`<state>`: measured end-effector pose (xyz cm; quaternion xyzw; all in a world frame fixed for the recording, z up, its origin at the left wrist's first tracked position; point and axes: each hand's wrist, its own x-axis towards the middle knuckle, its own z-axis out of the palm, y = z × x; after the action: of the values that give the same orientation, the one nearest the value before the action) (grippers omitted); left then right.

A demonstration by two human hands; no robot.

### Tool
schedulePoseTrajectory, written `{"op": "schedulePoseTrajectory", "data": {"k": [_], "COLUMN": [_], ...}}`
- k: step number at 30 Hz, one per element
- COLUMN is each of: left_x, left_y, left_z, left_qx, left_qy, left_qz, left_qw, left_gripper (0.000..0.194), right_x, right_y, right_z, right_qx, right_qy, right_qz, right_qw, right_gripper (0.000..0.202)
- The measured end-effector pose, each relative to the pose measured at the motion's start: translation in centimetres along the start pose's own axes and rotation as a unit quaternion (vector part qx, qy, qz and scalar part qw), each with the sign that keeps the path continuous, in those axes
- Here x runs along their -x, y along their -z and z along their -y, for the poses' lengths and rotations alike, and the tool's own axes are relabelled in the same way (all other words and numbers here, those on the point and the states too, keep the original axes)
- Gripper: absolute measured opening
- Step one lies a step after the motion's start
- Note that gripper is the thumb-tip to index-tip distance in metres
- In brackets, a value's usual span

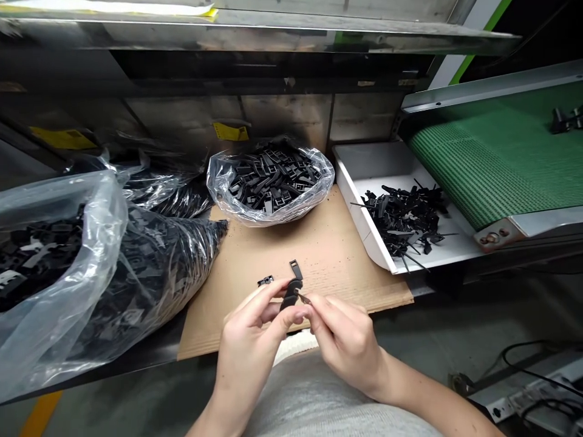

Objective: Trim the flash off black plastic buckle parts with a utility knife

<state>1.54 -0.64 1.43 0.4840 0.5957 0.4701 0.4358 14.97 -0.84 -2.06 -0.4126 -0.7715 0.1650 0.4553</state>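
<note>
Between the thumb and fingers of my left hand [246, 334] is a black plastic part [289, 297], held over the front of the cardboard sheet [255, 252]. A narrow black strip with a small square window at its end shows just beyond the part; whether it is joined to it I cannot tell. My right hand [348, 337] pinches a small, thin, dark piece [302, 298] against the part's right side, too small to name. Left of the part, a small black plastic piece [265, 281] lies loose on the cardboard.
Behind stands an open clear bag [273, 220] full of black plastic parts. Larger bags of black parts [150, 267] fill the left. On the right, a white tray [359, 206] holds a pile of black pieces below a green conveyor belt [496, 152]. A metal ledge [273, 37] crosses above.
</note>
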Motion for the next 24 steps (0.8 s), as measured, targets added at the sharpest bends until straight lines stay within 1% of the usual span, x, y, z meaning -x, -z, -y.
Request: {"op": "schedulePoseTrajectory", "data": {"k": [2,4,6,10,14,17,19,21,22,24], "left_x": [0.1,0.2,0.2,0.1,-0.1,-0.1,-0.1,-0.1,-0.2,-0.3], "left_y": [-0.1,-0.1,0.0,0.3,0.5,0.5,0.5,0.6,0.6,0.7], "left_z": [0.1,0.3,0.4,0.7,0.8,0.7,0.7,0.7,0.8,0.9], "left_qx": [-0.024,-0.052,-0.089,-0.153,-0.158,-0.149,-0.140,-0.127,-0.124,-0.128], "left_qy": [-0.019,-0.046,-0.080,-0.143,-0.163,-0.150,-0.131,-0.109,-0.102,-0.101], "left_qz": [-0.006,-0.010,-0.013,-0.008,0.007,0.014,0.017,0.024,0.028,0.032], "left_qw": [1.000,0.998,0.993,0.978,0.974,0.977,0.981,0.986,0.987,0.986], "left_gripper": [0.025,0.027,0.027,0.026,0.024,0.024,0.025,0.026,0.026,0.027], "right_x": [0.0,-0.2,-0.5,-1.2,-1.7,-1.8,-1.8,-1.7,-1.6,-1.9], "right_y": [0.1,0.3,0.5,1.2,1.7,1.9,1.9,1.9,1.9,1.6], "right_z": [0.1,0.2,0.3,0.3,0.1,-0.1,-0.3,-0.4,-0.4,-0.4], "right_qx": [-0.001,-0.012,-0.041,-0.097,-0.127,-0.171,-0.212,-0.241,-0.240,-0.205], "right_qy": [-0.007,-0.025,-0.047,-0.099,-0.127,-0.142,-0.159,-0.171,-0.171,-0.166], "right_qz": [0.000,0.013,0.035,0.103,0.147,0.167,0.164,0.131,0.106,0.063], "right_qw": [1.000,1.000,0.997,0.985,0.973,0.961,0.950,0.946,0.950,0.963], "right_gripper": [0.016,0.017,0.019,0.022,0.023,0.025,0.025,0.023,0.021,0.017]}}
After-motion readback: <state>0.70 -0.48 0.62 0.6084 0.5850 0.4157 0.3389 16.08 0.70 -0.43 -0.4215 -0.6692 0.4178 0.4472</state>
